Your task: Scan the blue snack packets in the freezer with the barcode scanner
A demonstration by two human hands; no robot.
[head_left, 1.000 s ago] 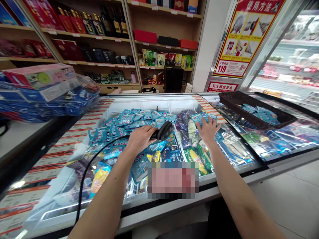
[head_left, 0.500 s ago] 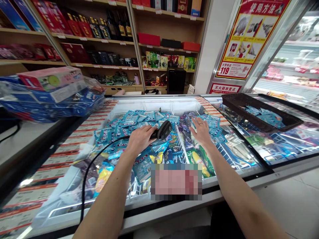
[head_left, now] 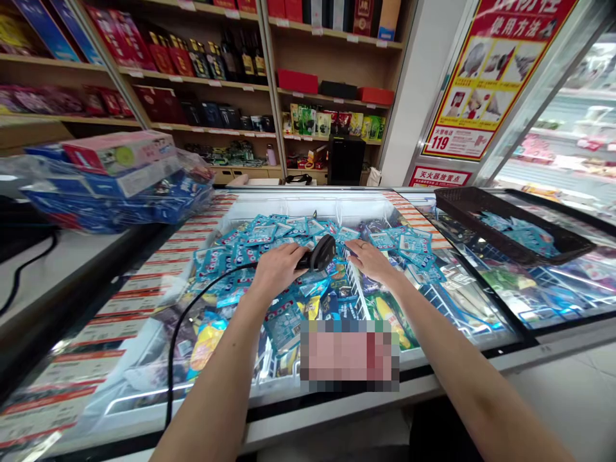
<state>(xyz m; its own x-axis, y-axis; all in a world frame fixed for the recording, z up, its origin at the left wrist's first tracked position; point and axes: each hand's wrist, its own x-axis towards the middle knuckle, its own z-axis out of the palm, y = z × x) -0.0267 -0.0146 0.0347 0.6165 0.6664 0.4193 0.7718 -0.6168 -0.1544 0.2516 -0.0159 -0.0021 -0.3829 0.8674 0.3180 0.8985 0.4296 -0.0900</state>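
Note:
My left hand (head_left: 279, 266) is wrapped round the handle of a black barcode scanner (head_left: 323, 253), whose head points right over the glass-topped chest freezer (head_left: 308, 206). A black cable trails from it to the lower left. My right hand (head_left: 369, 258) reaches in from the right, its fingers stretched out to the left just beside the scanner head. Nothing shows in those fingers. Blue ice-pop-like packets (head_left: 262, 234) lie in a wide heap around both hands. More blue packets (head_left: 416, 244) lie to the right of my right hand. Below it runs a white wire divider (head_left: 357, 289).
A brown plastic basket (head_left: 510, 228) with blue packets stands at the right. Boxes in blue plastic wrap (head_left: 115, 179) are piled at the left. Price strips (head_left: 158, 269) line the freezer's left side. Shelves of bottles and boxes (head_left: 206, 80) stand behind.
My right hand has moved left from over the right-hand packets to beside the scanner. My left hand still holds the scanner in nearly the same place. The view has shifted slightly.

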